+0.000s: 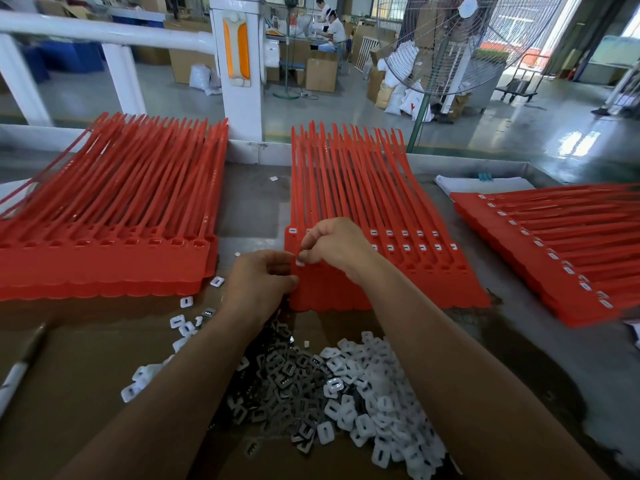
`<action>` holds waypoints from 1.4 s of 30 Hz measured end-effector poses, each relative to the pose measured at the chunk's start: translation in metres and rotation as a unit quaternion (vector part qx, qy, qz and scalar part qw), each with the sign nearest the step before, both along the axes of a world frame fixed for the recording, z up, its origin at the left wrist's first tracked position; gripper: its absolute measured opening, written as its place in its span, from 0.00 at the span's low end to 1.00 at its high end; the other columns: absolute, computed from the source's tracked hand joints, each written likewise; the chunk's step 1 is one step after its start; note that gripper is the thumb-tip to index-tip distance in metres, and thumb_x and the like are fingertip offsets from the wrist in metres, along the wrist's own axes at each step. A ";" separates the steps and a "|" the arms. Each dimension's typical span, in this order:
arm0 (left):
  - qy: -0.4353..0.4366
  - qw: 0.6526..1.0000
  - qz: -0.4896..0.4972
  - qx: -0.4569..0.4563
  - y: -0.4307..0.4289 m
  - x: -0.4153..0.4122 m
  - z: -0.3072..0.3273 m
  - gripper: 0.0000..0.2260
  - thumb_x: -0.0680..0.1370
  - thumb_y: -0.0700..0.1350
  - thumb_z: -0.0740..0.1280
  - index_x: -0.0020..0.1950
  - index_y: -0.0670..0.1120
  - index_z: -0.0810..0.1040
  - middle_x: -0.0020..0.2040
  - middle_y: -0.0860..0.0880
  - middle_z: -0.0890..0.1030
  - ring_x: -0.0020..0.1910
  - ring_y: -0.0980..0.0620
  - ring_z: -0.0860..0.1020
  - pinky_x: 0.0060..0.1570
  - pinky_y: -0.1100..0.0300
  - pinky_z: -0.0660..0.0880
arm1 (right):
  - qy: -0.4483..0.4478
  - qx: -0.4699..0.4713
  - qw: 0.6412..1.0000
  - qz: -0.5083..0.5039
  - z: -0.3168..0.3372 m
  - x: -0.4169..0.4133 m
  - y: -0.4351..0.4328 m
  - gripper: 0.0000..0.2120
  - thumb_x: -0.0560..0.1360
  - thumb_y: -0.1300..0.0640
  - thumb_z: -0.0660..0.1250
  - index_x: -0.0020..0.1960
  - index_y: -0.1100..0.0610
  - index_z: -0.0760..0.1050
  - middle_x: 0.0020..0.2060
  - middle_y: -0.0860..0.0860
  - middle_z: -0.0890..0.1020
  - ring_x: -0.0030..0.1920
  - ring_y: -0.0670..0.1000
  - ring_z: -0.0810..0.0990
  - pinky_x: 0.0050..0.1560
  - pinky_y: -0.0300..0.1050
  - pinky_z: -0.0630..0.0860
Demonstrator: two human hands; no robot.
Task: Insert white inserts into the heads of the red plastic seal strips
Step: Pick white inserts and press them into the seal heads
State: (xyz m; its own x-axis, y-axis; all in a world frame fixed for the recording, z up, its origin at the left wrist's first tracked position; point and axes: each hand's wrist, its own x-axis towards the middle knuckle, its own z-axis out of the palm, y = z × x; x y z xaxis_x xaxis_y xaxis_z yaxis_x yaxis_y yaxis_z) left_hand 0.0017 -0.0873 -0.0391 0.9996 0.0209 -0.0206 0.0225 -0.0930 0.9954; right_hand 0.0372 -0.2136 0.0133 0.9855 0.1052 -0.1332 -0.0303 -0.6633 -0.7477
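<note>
A sheet of joined red seal strips (349,188) lies in the middle of the table, with white inserts seated in most of its heads (405,240). My right hand (332,244) pinches a white insert (300,261) over a head at the sheet's left end. My left hand (259,278) grips the sheet's near left edge just below. A heap of white inserts (374,386) mixed with dark metal clips (280,372) lies on brown cardboard under my forearms.
A stack of red strips with bare heads (114,216) lies at the left. Another stack, with inserts in its heads (554,244), lies at the right. A pen (17,372) rests at the near left. Loose inserts (186,302) lie scattered. A standing fan (450,46) is beyond the table.
</note>
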 end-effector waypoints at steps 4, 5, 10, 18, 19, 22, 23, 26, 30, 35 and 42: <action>-0.001 1.000 0.001 0.004 0.000 -0.002 0.001 0.15 0.69 0.30 0.68 0.40 0.51 0.79 0.35 0.53 0.83 0.36 0.55 0.82 0.36 0.61 0.76 | 0.030 -0.021 0.999 0.029 0.007 0.002 0.000 0.06 0.69 0.64 0.71 0.41 0.54 0.79 0.56 0.53 0.80 0.61 0.51 0.74 0.53 0.40 0.67; -0.001 1.000 0.001 0.004 0.000 -0.002 0.001 0.15 0.69 0.30 0.68 0.41 0.51 0.79 0.35 0.52 0.83 0.36 0.55 0.82 0.36 0.61 0.76 | 0.038 -0.018 0.999 0.034 0.008 0.002 0.000 0.07 0.69 0.65 0.70 0.38 0.53 0.78 0.57 0.54 0.80 0.61 0.51 0.74 0.55 0.40 0.68; -0.004 1.000 -0.003 0.007 -0.001 -0.003 0.001 0.13 0.69 0.30 0.68 0.43 0.49 0.80 0.38 0.49 0.83 0.38 0.51 0.82 0.39 0.57 0.78 | 0.059 -0.036 0.996 0.050 0.011 0.005 0.000 0.06 0.70 0.64 0.70 0.38 0.54 0.77 0.54 0.51 0.80 0.57 0.47 0.74 0.56 0.40 0.69; -0.007 1.000 0.006 0.003 -0.003 -0.003 0.003 0.16 0.70 0.29 0.67 0.40 0.51 0.79 0.34 0.53 0.82 0.35 0.56 0.82 0.36 0.61 0.76 | 0.034 0.004 0.999 0.033 0.007 -0.002 -0.007 0.08 0.72 0.62 0.69 0.36 0.52 0.74 0.30 0.47 0.76 0.28 0.41 0.71 0.27 0.33 0.64; -0.007 1.000 0.007 0.003 -0.003 -0.003 0.003 0.16 0.70 0.29 0.67 0.40 0.51 0.79 0.35 0.52 0.82 0.36 0.55 0.82 0.37 0.60 0.76 | 0.027 0.008 0.999 0.031 0.006 -0.003 -0.007 0.08 0.72 0.61 0.69 0.37 0.52 0.74 0.30 0.47 0.77 0.27 0.41 0.71 0.28 0.33 0.64; -0.006 1.000 0.009 0.009 -0.002 -0.003 0.003 0.15 0.70 0.29 0.67 0.40 0.51 0.79 0.36 0.52 0.83 0.37 0.54 0.82 0.38 0.59 0.77 | 0.002 0.024 1.000 0.018 0.000 -0.004 -0.004 0.10 0.72 0.62 0.69 0.35 0.51 0.74 0.37 0.48 0.79 0.32 0.43 0.75 0.33 0.34 0.70; -0.006 1.000 0.010 0.013 -0.002 -0.002 0.002 0.15 0.70 0.30 0.67 0.40 0.51 0.79 0.37 0.52 0.83 0.37 0.54 0.82 0.38 0.59 0.77 | -0.008 0.024 1.000 0.010 -0.003 -0.004 -0.002 0.11 0.72 0.62 0.69 0.34 0.51 0.73 0.41 0.48 0.80 0.37 0.45 0.77 0.38 0.37 0.73; -0.005 1.000 0.015 0.024 -0.002 -0.001 0.002 0.15 0.69 0.30 0.68 0.40 0.52 0.79 0.37 0.52 0.83 0.38 0.53 0.82 0.39 0.57 0.78 | -0.030 0.012 0.999 0.000 -0.007 -0.002 0.003 0.13 0.71 0.63 0.68 0.32 0.50 0.72 0.43 0.49 0.79 0.51 0.50 0.77 0.53 0.45 0.73; 0.000 1.000 0.021 0.019 -0.003 0.000 0.002 0.16 0.69 0.30 0.67 0.39 0.52 0.78 0.36 0.52 0.83 0.36 0.54 0.82 0.37 0.58 0.77 | -0.035 -0.014 0.999 0.015 -0.008 0.001 0.003 0.13 0.72 0.62 0.68 0.33 0.49 0.71 0.36 0.46 0.77 0.46 0.48 0.76 0.51 0.45 0.73; 0.002 1.000 0.019 0.010 -0.003 -0.002 0.003 0.16 0.69 0.29 0.67 0.41 0.51 0.79 0.34 0.53 0.82 0.34 0.56 0.81 0.34 0.63 0.75 | 0.001 -0.007 0.999 0.046 -0.001 0.004 -0.003 0.12 0.72 0.64 0.68 0.35 0.51 0.73 0.34 0.46 0.76 0.41 0.46 0.74 0.49 0.43 0.73; 0.001 0.999 0.029 0.043 -0.004 0.000 0.004 0.14 0.69 0.32 0.69 0.41 0.53 0.78 0.38 0.51 0.82 0.38 0.53 0.81 0.36 0.60 0.76 | -0.043 -0.046 0.997 0.044 0.001 0.006 0.000 0.13 0.71 0.64 0.69 0.33 0.50 0.72 0.32 0.45 0.76 0.37 0.45 0.76 0.40 0.40 0.75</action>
State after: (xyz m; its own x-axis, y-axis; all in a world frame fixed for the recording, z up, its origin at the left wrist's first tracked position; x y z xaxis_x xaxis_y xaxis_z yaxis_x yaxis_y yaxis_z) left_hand 0.0017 -0.0914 -0.0354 0.9965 0.0815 -0.0189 0.0331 -0.1771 0.9836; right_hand 0.0435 -0.2132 0.0145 0.9812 0.1831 -0.0613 0.0930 -0.7263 -0.6811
